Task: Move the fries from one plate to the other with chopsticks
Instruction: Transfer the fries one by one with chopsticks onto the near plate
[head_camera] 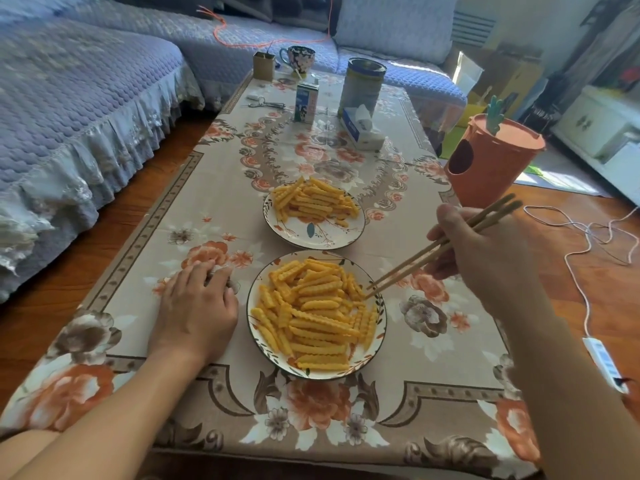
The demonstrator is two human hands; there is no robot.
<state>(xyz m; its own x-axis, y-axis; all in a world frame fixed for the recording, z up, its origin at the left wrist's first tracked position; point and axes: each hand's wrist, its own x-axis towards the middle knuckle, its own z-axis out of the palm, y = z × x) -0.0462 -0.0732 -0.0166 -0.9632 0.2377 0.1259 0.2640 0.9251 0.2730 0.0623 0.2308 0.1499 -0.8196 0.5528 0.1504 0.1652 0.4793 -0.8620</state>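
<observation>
A: How are the chopsticks [440, 247] held?

B: They are gripped in the right hand [485, 251], whose fingers are curled around the upper part of the sticks. The tips are slightly apart and are lowered to the right rim of the near plate [379, 336], just beyond the fingertips and to their left. No fry is seen clamped between them.

A: And the fries?

B: One heap of fries [311, 313] is spread over the near plate, left of and below the right fingers. A second heap [313, 200] is piled on the far plate [311, 233], which is set beyond the near one, almost touching it.

A: What is done with the left hand [199, 306]?

B: It is laid palm down on the tablecloth [138, 271], just left of the near plate. Its fingers are bent and drawn together over the cloth; whether anything is held under them cannot be told.

A: What else is seen past the fingers?

B: Far beyond the plates, a milk carton [306, 102], a tall tin [362, 86], a tissue pack [362, 128] and a mug [298, 60] are stood on the table. An orange bin [491, 161] is placed beyond the right hand, off the table's edge.
</observation>
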